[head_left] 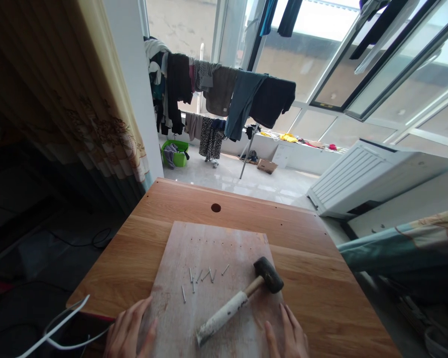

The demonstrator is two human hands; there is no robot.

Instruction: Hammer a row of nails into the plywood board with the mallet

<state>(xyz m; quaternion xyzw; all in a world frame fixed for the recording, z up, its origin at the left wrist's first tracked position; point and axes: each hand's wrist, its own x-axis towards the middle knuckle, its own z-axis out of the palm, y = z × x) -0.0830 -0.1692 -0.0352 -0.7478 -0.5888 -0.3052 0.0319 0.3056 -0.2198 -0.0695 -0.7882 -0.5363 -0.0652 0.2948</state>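
A pale wooden board (224, 258) lies flat on the table, with a row of small holes near its far edge. My left hand (129, 332) holds the board's near left edge, thumb toward the top face. At the opposite side, my right hand (290, 334) holds the near right edge, its thumb on the board and its fingers along the side. Between them rests a hammer (227, 313) with a black head and a worn, white-wrapped handle; its head lies at the right edge. Several loose nails (183, 294) are scattered left of the hammer head.
Under the board is a brown wooden table (306, 258) with a round hole at its far side. White cables (65, 320) hang by its left corner. Beyond stand a laundry rack (246, 154), a green basket (179, 158) and a white appliance (358, 174). Curtains (108, 99) flank the table.
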